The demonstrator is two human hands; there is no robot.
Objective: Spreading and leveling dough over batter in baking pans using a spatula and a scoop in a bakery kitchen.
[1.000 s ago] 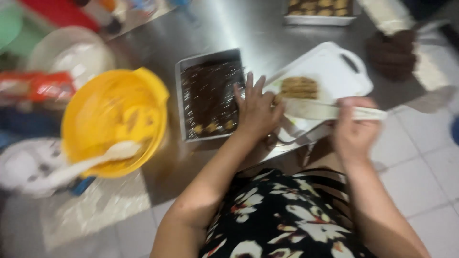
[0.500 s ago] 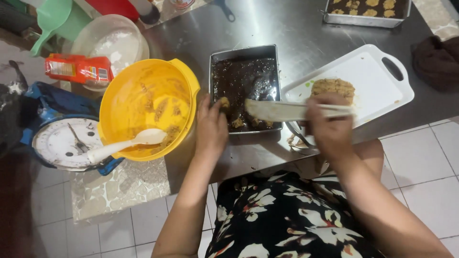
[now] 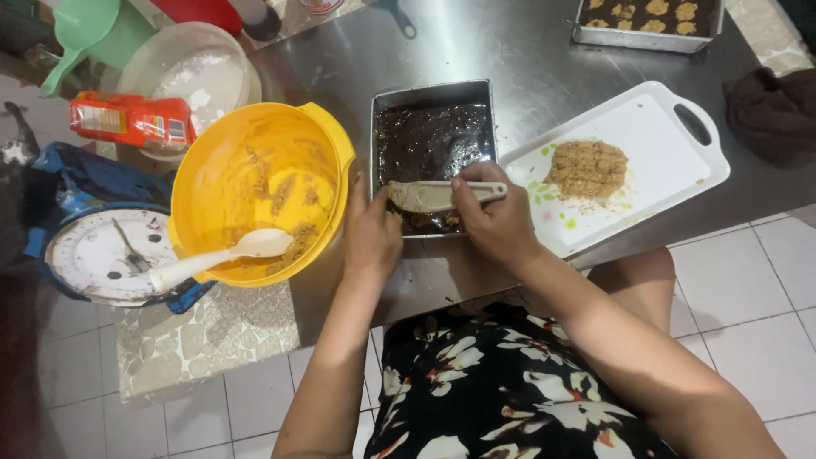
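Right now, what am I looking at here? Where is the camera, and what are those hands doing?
No machine here: a person works with bare hands, and the camera sits on their head, looking down. The right hand holds a pale spatula over a metal pan of dark batter. The left hand rests at the pan's near corner. On the steel counter lie a yellow bowl with a white spoon, a white tray bearing a crumbly brown patty, a kitchen scale, and a second pan at the far edge.
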